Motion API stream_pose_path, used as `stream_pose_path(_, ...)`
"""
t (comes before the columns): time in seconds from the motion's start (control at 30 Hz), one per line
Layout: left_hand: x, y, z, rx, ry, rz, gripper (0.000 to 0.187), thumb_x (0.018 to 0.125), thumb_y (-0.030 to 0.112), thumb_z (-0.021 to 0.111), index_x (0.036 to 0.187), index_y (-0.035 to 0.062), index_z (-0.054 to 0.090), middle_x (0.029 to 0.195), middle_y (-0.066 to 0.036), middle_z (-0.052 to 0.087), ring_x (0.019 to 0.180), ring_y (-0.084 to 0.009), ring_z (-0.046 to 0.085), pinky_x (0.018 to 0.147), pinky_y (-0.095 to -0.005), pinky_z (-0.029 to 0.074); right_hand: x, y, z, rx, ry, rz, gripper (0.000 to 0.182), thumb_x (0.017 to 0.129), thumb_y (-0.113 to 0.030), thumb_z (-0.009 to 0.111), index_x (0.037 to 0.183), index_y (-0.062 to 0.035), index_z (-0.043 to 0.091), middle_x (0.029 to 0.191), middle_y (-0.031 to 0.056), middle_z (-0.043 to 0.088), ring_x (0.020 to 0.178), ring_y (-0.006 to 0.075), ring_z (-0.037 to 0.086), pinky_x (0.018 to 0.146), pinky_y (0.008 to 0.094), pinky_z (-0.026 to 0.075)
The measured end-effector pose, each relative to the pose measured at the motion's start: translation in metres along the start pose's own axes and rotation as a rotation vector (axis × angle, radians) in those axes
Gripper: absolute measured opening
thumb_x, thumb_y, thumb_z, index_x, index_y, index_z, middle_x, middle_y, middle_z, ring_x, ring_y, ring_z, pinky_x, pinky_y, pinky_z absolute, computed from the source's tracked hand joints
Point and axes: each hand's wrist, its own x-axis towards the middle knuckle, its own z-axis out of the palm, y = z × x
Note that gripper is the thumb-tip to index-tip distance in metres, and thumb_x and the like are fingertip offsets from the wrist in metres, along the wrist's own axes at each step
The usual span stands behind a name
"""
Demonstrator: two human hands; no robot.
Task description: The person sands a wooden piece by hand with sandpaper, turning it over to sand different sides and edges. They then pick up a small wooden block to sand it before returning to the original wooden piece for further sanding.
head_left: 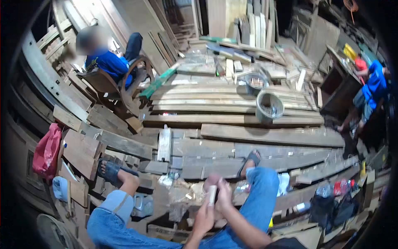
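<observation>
Between the knees, my left hand (203,216) is closed round a small pale wooden piece (212,195). My right hand (224,196) is right beside it, its fingers closed at the upper end of the piece, by a rounded brownish object (213,179) that is blurred. Whether the right hand grips this object or the wooden piece cannot be made out. Both hands are above a floor of boards with scraps and clear plastic.
Stacked planks (195,101) bear two buckets, one grey (269,106). A person in blue sits in a chair (99,83) at upper left; another person (375,85) is at far right. A red cloth (47,151) hangs left. Bottles (343,186) lie right.
</observation>
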Motion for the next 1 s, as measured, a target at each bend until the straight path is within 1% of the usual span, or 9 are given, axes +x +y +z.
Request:
stream_pose_path(0.03, -0.008, 0.015, 0.002, -0.019, -0.02, 0.043, 0.053, 0.108, 0.028, 0.038, 0.156, 0.0059, 0.037, 0.153, -0.024, 0.047, 0.143, -0.034, 0.046, 0.115, -0.0383, 0.035, -0.009, -0.029, 0.005, 0.096, -0.074, 0.198, 0.03, 0.108, -0.03, 0.051, 0.117, -0.0039, 0.062, 0.1, 0.0062, 0.068, 0.086, 0.0159, 0.066, 0.077, 0.0323, 0.055)
stream_pose_path(0.07, -0.008, 0.009, 0.004, -0.022, -0.033, 0.031, 0.053, 0.108, 0.028, 0.038, 0.156, 0.0055, 0.038, 0.153, -0.024, 0.047, 0.142, -0.0342, 0.046, 0.115, -0.0375, 0.036, -0.007, -0.028, 0.004, -0.008, -0.044, 0.108, 0.026, 0.108, -0.028, 0.05, 0.111, -0.0055, 0.063, 0.092, 0.0039, 0.066, 0.075, 0.0146, 0.064, 0.068, 0.0318, 0.054)
stream_pose_path(0.23, 0.005, 0.007, -0.008, -0.024, -0.009, -0.12, 0.053, 0.109, 0.028, 0.037, 0.156, 0.0034, 0.037, 0.154, -0.024, 0.045, 0.144, -0.0356, 0.043, 0.116, -0.0407, 0.035, -0.018, 0.0, 0.011, 0.16, -0.126, 0.132, 0.034, 0.108, -0.024, 0.047, 0.131, -0.0031, 0.062, 0.121, 0.0103, 0.068, 0.109, 0.0226, 0.066, 0.094, 0.0389, 0.054)
stream_pose_path(0.37, -0.004, 0.014, 0.01, 0.074, -0.002, 0.038, 0.056, 0.11, 0.031, 0.032, 0.156, -0.0001, 0.035, 0.156, -0.025, 0.043, 0.146, -0.0356, 0.04, 0.118, -0.0398, 0.032, 0.019, -0.012, 0.004, 0.312, -0.16, 0.315, 0.03, 0.104, -0.033, 0.055, 0.116, -0.0055, 0.063, 0.1, 0.0077, 0.066, 0.082, 0.0204, 0.064, 0.068, 0.0396, 0.055)
stream_pose_path(0.47, 0.012, 0.015, 0.008, 0.12, 0.025, 0.039, 0.055, 0.11, 0.031, 0.031, 0.155, -0.0013, 0.036, 0.154, -0.027, 0.044, 0.144, -0.0367, 0.043, 0.116, -0.0401, 0.034, 0.015, -0.036, 0.009, 0.308, -0.215, 0.367, 0.029, 0.105, -0.031, 0.055, 0.12, -0.0067, 0.061, 0.1, 0.009, 0.066, 0.083, 0.0215, 0.065, 0.069, 0.0378, 0.056)
stream_pose_path(0.77, 0.005, 0.014, 0.0, 0.127, -0.006, -0.09, 0.056, 0.111, 0.036, 0.033, 0.159, 0.006, 0.031, 0.149, -0.028, 0.048, 0.137, -0.0405, 0.05, 0.112, -0.0425, 0.04, 0.004, -0.037, 0.013, 0.185, -0.19, 0.448, 0.043, 0.111, -0.03, 0.041, 0.141, -0.0023, 0.054, 0.129, 0.0101, 0.064, 0.116, 0.0212, 0.062, 0.1, 0.0366, 0.049)
stream_pose_path(0.87, 0.028, 0.003, -0.013, 0.076, 0.098, -0.038, 0.056, 0.11, 0.034, 0.036, 0.157, 0.0028, 0.034, 0.149, -0.026, 0.05, 0.137, -0.0372, 0.052, 0.111, -0.042, 0.041, -0.022, -0.018, 0.024, 0.122, -0.218, 0.167, 0.042, 0.112, -0.029, 0.037, 0.144, -0.0063, 0.05, 0.136, 0.0097, 0.061, 0.124, 0.0237, 0.058, 0.108, 0.0408, 0.045)
stream_pose_path(0.9, 0.03, 0.004, -0.019, 0.034, 0.135, -0.058, 0.053, 0.108, 0.033, 0.039, 0.156, 0.0105, 0.038, 0.137, -0.029, 0.059, 0.125, -0.0405, 0.061, 0.101, -0.0439, 0.048, -0.033, -0.016, 0.028, 0.246, -0.235, 0.222, 0.042, 0.112, -0.028, 0.036, 0.145, -0.0056, 0.049, 0.141, 0.0095, 0.058, 0.129, 0.024, 0.055, 0.112, 0.0418, 0.041)
stream_pose_path(1.0, 0.018, -0.003, -0.016, 0.129, 0.091, -0.094, 0.053, 0.108, 0.033, 0.038, 0.157, 0.0125, 0.038, 0.139, -0.03, 0.056, 0.13, -0.0433, 0.055, 0.103, -0.0446, 0.047, -0.017, -0.007, 0.017, 0.278, -0.208, 0.342, 0.039, 0.112, -0.029, 0.037, 0.142, -0.0079, 0.051, 0.134, 0.0094, 0.061, 0.122, 0.0236, 0.058, 0.107, 0.0423, 0.045)
